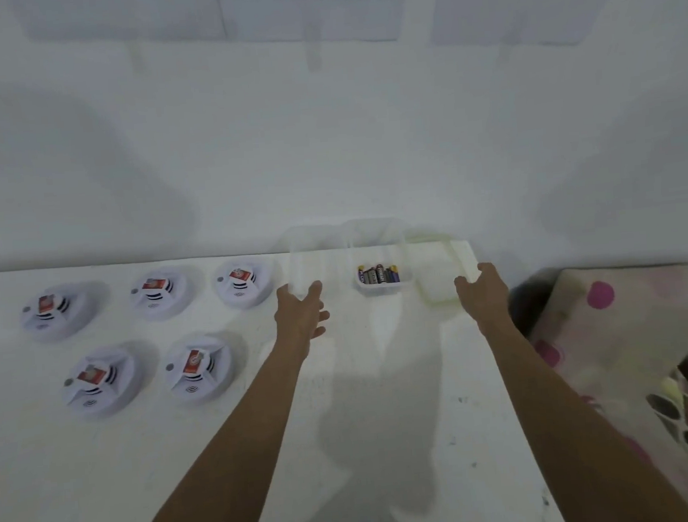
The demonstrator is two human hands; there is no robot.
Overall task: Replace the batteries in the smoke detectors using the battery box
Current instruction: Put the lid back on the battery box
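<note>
The left hand point(299, 315) has open fingers around an empty clear tub point(307, 259), and the right hand point(480, 291) grips the lid point(437, 270). The battery box point(382, 288) sits between them on the desk point(364, 382), with the smoke detectors point(243, 283) left of the fingers.

counter point(389, 442): white, matt, smooth, few dark specks | smoke detectors point(196, 369): white moulded plastic, faint sheen, red printed labels | battery box point(401, 252): clear plastic | batteries point(378, 275): glossy printed wrap | lid point(442, 269): translucent frosted plastic | cloth point(610, 322), right edge: soft matt, pink-dotted | wall point(202, 148): white, matt
</note>
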